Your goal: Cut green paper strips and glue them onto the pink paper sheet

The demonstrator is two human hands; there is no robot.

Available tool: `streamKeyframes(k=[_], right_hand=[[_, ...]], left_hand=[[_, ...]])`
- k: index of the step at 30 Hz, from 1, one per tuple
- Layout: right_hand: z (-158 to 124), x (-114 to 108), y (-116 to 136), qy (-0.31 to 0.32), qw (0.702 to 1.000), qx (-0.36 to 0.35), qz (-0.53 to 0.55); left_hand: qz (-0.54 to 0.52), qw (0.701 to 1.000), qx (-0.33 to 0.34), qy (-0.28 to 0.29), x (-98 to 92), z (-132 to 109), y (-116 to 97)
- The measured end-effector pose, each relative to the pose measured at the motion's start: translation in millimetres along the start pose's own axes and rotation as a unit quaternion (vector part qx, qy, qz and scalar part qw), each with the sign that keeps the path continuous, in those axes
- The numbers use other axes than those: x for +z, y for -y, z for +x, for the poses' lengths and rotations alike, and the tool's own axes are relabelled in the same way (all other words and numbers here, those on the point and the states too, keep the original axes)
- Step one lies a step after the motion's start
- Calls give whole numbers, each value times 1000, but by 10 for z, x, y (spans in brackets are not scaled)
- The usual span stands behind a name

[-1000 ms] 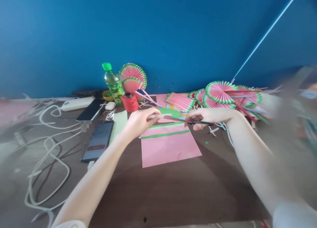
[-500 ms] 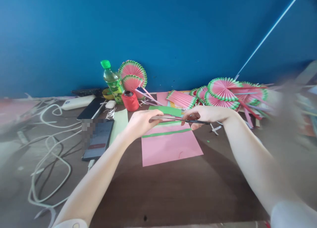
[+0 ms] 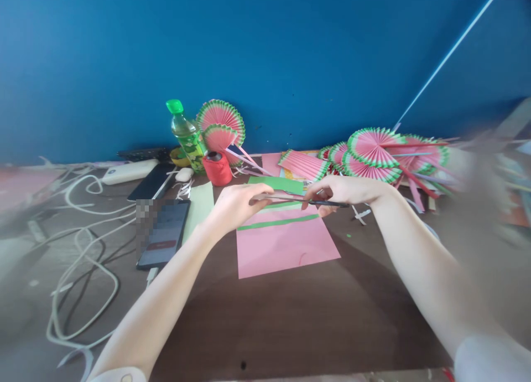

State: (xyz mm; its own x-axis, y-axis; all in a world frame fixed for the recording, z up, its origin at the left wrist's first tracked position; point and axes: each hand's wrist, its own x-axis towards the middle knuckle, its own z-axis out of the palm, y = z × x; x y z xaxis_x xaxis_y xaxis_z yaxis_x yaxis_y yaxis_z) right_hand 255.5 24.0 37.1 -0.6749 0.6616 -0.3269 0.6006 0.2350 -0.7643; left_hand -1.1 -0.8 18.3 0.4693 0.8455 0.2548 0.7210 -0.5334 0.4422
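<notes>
My left hand (image 3: 240, 202) is closed, thumb and fingers pinching one end of a thin, folded pink paper strip (image 3: 286, 196). My right hand (image 3: 334, 192) is closed around what looks like a pair of scissors (image 3: 332, 204), seen edge-on with a dark end under the palm. Its slim front part lies along the strip between the hands; whether it touches the paper I cannot tell. Below both hands a pink sheet (image 3: 286, 252) with green stripes lies flat on the table. A green piece of paper (image 3: 276, 182) shows just behind the strip.
Pleated pink-and-green paper fans (image 3: 373, 149) are heaped at the back right; more fans (image 3: 221, 122) lean behind a red spool (image 3: 217, 169) and a bottle (image 3: 186, 135). On the left lie a phone (image 3: 166, 235), white cables (image 3: 89, 260) and a power bank (image 3: 130, 172). A blue wall rises behind.
My right hand has shifted very slightly left with the scissors. My left hand keeps its grip on the paper strip, and the view has tilted a touch.
</notes>
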Motion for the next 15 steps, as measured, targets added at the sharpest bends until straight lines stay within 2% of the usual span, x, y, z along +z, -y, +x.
streamKeyframes(k=[15], right_hand=[[-6,2,15,9,1000,1,13]], left_hand=[[6,1000,-1,4,11,5,5]])
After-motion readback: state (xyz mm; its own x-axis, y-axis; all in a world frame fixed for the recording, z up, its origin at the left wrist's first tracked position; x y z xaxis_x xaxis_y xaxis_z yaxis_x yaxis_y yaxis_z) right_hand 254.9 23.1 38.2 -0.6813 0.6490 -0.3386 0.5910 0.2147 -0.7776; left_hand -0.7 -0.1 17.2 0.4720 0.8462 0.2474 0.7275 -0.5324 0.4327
